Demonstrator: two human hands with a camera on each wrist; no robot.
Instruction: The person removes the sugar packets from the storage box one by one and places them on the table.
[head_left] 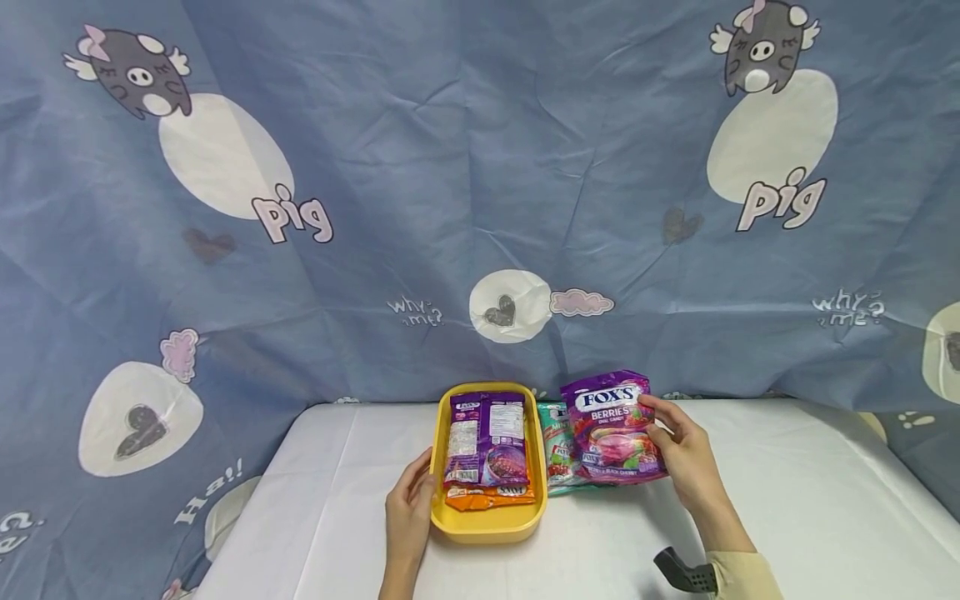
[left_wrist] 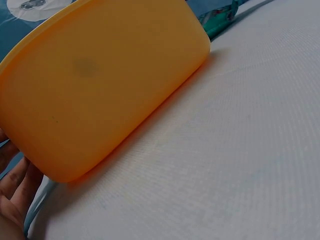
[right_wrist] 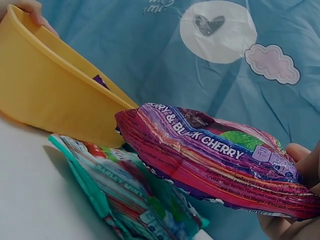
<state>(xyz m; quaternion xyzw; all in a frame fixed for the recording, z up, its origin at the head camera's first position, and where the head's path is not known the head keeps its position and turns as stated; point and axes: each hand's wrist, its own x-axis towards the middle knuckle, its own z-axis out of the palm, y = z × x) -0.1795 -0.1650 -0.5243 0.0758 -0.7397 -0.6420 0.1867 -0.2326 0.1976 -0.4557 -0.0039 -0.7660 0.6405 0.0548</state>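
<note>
My right hand [head_left: 686, 450] pinches the right edge of a purple Fox's berries candy bag [head_left: 611, 429], front side up. In the right wrist view this candy bag [right_wrist: 215, 160] is held above a green mint candy bag [right_wrist: 135, 192], which lies on the table and is partly covered in the head view. A yellow tub [head_left: 487, 527] stands to the left. Inside it a purple candy bag [head_left: 487, 437] lies back side up over an orange candy bag [head_left: 491, 497]. My left hand [head_left: 410, 508] grips the tub's left wall, thumb near the rim.
A white-covered table [head_left: 322, 517] lies under everything. Behind it hangs a blue curtain [head_left: 375, 208] with pig prints, close to the tub's far end. A black curved piece [head_left: 684, 573] sits at the right sleeve [head_left: 746, 575].
</note>
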